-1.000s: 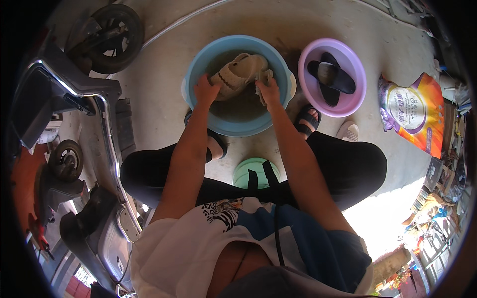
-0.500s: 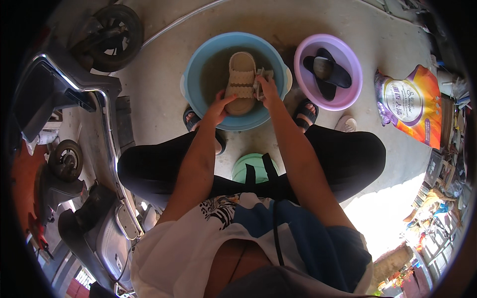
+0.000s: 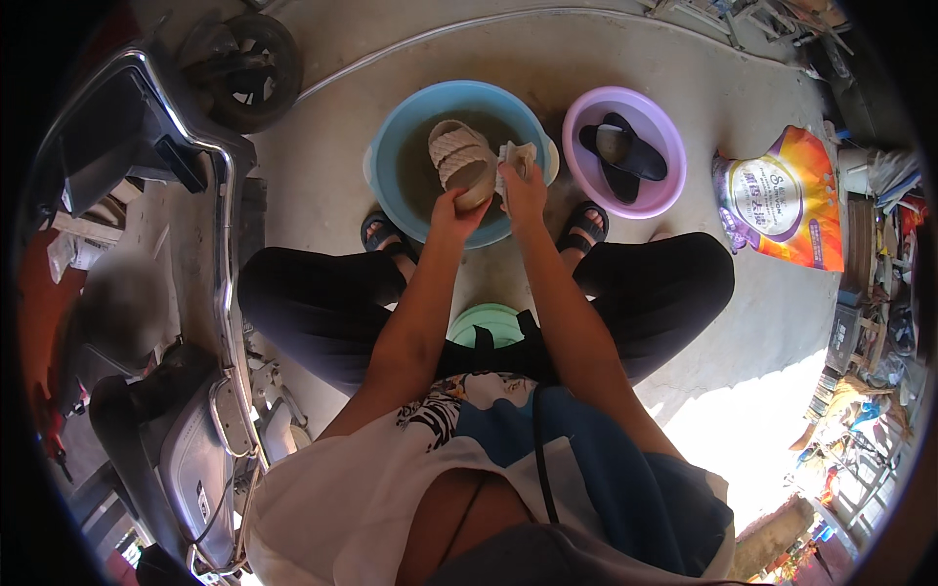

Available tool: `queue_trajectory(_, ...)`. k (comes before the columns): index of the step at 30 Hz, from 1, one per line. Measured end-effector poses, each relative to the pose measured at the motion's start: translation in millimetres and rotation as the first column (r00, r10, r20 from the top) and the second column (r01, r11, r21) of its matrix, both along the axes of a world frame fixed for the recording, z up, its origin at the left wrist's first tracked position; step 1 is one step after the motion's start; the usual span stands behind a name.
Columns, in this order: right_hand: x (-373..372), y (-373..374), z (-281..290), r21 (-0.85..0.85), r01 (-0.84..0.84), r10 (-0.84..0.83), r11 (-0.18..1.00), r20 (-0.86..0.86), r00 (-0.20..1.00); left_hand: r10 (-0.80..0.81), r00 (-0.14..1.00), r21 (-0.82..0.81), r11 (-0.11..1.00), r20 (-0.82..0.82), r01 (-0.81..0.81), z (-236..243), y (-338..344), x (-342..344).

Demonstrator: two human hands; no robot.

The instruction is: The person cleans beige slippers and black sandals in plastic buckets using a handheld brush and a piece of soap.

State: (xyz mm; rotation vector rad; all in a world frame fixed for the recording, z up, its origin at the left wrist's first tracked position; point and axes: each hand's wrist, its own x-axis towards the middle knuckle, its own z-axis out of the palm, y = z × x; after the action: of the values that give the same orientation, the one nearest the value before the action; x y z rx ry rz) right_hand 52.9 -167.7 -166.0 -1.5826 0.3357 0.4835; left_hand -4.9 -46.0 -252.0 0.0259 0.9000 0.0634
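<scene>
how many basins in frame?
3. Blue basin in front of the person, holding the sandal; purple basin to its right with black slippers; green one between the legs, partly hidden.

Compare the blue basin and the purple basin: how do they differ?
The blue basin is larger, holds murky water and a beige braided sandal gripped by the left hand, while the right hand holds a cloth. The purple basin is smaller, untouched, and holds black slippers. Both are round plastic basins on the concrete floor.

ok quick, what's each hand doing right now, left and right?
Left hand: closed on the heel of the beige sandal over the blue basin.
Right hand: closed on a pale cloth.
</scene>
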Motion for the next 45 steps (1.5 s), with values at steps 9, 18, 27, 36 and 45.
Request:
queue_trajectory(9, -18.1, 2.9, -0.3, -0.544, 0.025, 0.191, 0.839, 0.337, 0.922, -0.141, 0.985, 0.101, 0.986, 0.104, 0.130, 26.7, -25.9, -22.5)
queue_trajectory(18, -85.8, -2.7, 16.5, -0.481, -0.143, 0.355, 0.865, 0.385, 0.852, -0.154, 0.957, 0.124, 0.984, 0.246, 0.126, 31.4, -13.1, -20.3)
queue_trajectory(27, 31.4, -17.1, 3.4, -0.537, -0.077, 0.284, 0.840, 0.316, 0.905, -0.325, 0.930, 0.129, 0.943, 0.174, 0.306, 43.9, -36.4, -20.0)
queue_trajectory(36, -96.9, -4.8, -0.4, -0.485, -0.102, 0.328, 0.868, 0.407, 0.852, -0.160, 0.941, 0.073, 0.987, 0.297, 0.144, 12.2, -32.7, -31.4)
queue_trajectory(45, 76.6, -20.9, -30.0, -0.503, -0.147, 0.269, 0.852, 0.177, 0.947, -0.212, 0.874, -0.060, 0.963, 0.436, 0.263, 49.7, -35.1, -22.5)
